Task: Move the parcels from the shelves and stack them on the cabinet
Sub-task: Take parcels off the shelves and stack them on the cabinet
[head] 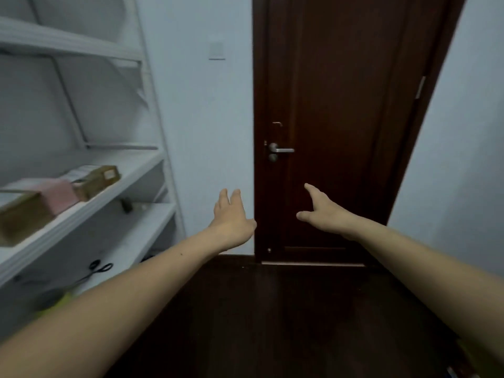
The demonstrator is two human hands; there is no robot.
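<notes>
**Forearms stretched out, hands holding nothing, parcels on the shelf**

Head view: two bare forearms fill the bottom of the frame and reach forward over the dark floor (pixel 272 309). The left hand (pixel 231 216) is out in front of the pale wall, just beside the door frame. Its fingers (pixel 224 199) are straight and slightly spread, with nothing in them. The right hand (pixel 324 214) is level with it, in front of the dark brown door (pixel 341 91). Its fingers (pixel 311 189) are splayed, the thumb is stuck out to the side, and it too has hold of nothing. The two hands are apart from each other, and neither touches anything.

Over on the left stands the white shelving unit (pixel 152 110), and the parcels are on its middle shelf (pixel 90 211), well apart from both hands. There is a brown parcel (pixel 98 181) farthest along, with a pink parcel (pixel 58 195) just beside it. Another brown box (pixel 21 219) sits nearest the frame's left edge. Motion blur hides whether they touch. One shelf down, a pair of black scissors (pixel 98 268) lies flat on the white board. Something yellow-green (pixel 57 301) shows just above the left forearm, too blurred to name.

Straight ahead, the door is closed and its silver handle (pixel 282 150) sits level. A pale switch plate (pixel 216 50) is on the wall to its left.
</notes>
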